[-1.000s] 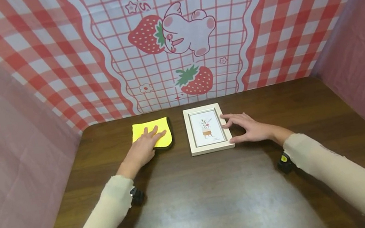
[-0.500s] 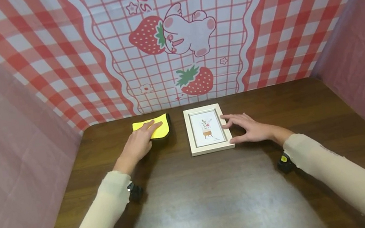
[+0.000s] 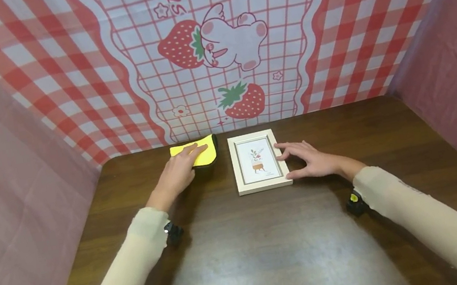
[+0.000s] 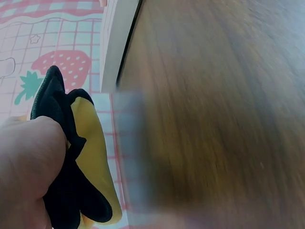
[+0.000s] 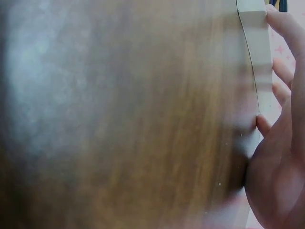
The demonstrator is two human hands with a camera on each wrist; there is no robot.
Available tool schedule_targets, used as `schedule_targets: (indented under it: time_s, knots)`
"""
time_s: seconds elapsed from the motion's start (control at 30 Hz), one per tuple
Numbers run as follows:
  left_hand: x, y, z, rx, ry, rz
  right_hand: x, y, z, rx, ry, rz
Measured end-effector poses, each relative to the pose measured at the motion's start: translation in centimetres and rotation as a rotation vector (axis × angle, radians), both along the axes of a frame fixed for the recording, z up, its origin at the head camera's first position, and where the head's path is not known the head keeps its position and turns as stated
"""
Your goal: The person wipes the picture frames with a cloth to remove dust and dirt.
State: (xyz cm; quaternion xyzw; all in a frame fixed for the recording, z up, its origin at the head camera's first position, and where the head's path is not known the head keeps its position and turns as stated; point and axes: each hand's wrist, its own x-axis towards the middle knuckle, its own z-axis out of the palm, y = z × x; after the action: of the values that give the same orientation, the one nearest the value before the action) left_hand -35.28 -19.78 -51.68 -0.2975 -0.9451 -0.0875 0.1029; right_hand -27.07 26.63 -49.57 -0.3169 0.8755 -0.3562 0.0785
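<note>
My left hand [image 3: 179,170] holds a yellow folded cloth [image 3: 208,153] with dark edging, just above the table's far left part. In the left wrist view the cloth [image 4: 93,138] shows yellow and black folded layers, with the thumb against its black underside. To the right lies a cream picture frame [image 3: 238,171], face up, holding a print of a potted plant. The fingertips and thumb of my right hand [image 3: 314,161] touch the frame's right edge; the right wrist view has them along the pale frame side [image 5: 259,52].
The brown wooden table [image 3: 245,249] meets a red-and-white checked strawberry cloth [image 3: 235,42] hung at the back. Pink drapes [image 3: 4,173] close off both sides. Small black devices [image 3: 174,232] sit on each wrist.
The left hand had its fingers spread on the flat cloth; it now grips the cloth, raised and moved away toward the back. The right hand and picture frame stay put.
</note>
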Motion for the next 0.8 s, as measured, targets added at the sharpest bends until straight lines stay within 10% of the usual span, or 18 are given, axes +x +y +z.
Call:
schedule_targets:
  time_s: [0.1,0.33,0.5,0.57,0.67,0.8]
  knots:
    - [-0.5,0.8,0.0,0.016,-0.017,0.004,0.1,-0.1,0.2,0.017,-0.018,-0.016]
    - [4.7,4.8,7.0,-0.027,-0.054,0.042,0.2,-0.3,0.3,0.007,-0.035,-0.009]
    - [6.1,7.1,9.5,-0.026,-0.089,0.047,-0.2,0.0,-0.4,0.022,-0.037,-0.038]
    - [6.0,7.6,9.6,-0.048,-0.101,0.054,-0.4,0.1,-0.6,0.023,-0.038,-0.039]
    - [2.5,7.2,5.5,-0.047,-0.087,0.027,-0.4,0.1,-0.4,0.03,-0.047,-0.039]
    - [0.8,7.2,3.0,-0.025,-0.056,-0.008,0.1,-0.3,0.6,0.04,-0.049,-0.03]
